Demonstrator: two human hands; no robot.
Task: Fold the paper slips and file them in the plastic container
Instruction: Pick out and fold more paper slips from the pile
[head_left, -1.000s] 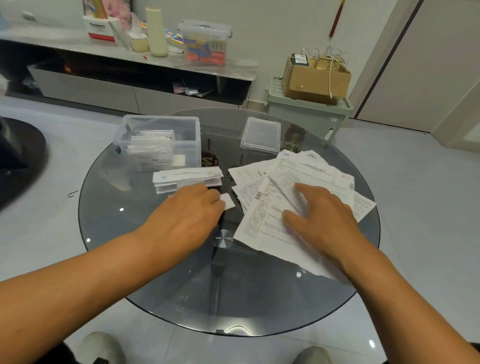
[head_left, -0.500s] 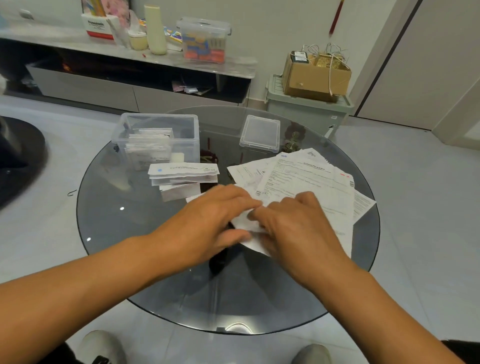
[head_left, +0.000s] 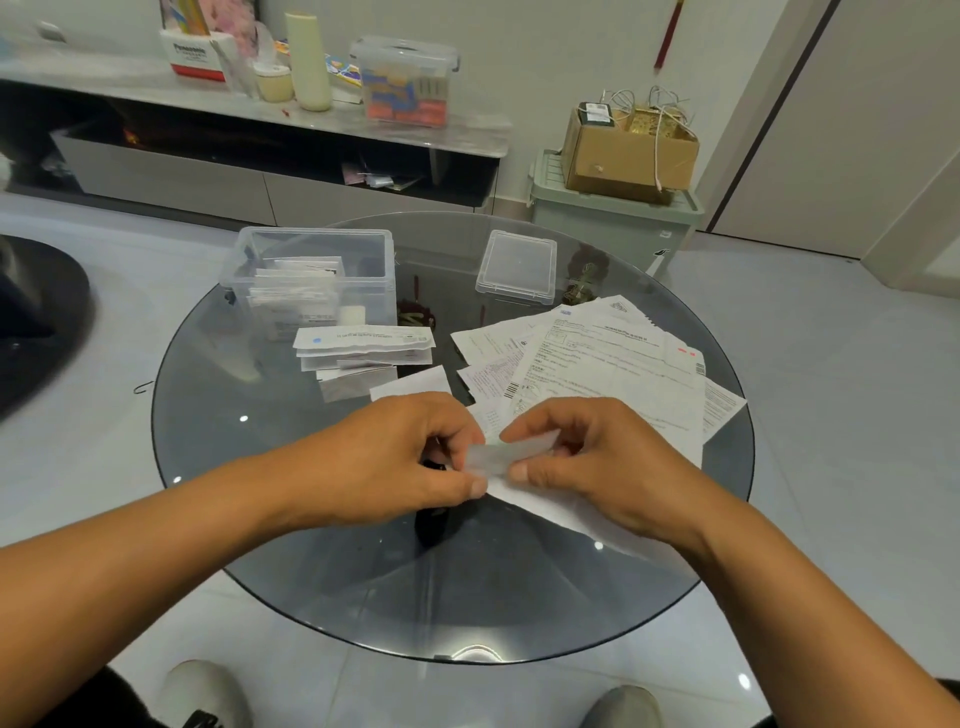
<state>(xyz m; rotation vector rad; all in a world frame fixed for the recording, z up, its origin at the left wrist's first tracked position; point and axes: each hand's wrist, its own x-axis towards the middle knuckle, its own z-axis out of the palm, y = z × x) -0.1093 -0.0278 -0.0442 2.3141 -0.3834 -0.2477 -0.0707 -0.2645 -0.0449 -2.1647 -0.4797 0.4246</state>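
Print on the papers (head_left: 613, 364) at centre right is too small to read; both forearms are cut off by the lower edge.

Table top (head_left: 291, 519) was seen as smoked glass, glossy, w/ light spots reflected. Container (head_left: 317, 275) and lid (head_left: 517, 267) were clear smooth plastic. Slips (head_left: 363, 345) and sheets (head_left: 613, 369) were matt white printed paper, thin, some creased. Box (head_left: 626, 156) was plain brown cardboard. Floor (head_left: 831, 364) was tiled, polished, approx. mirror-shiny.
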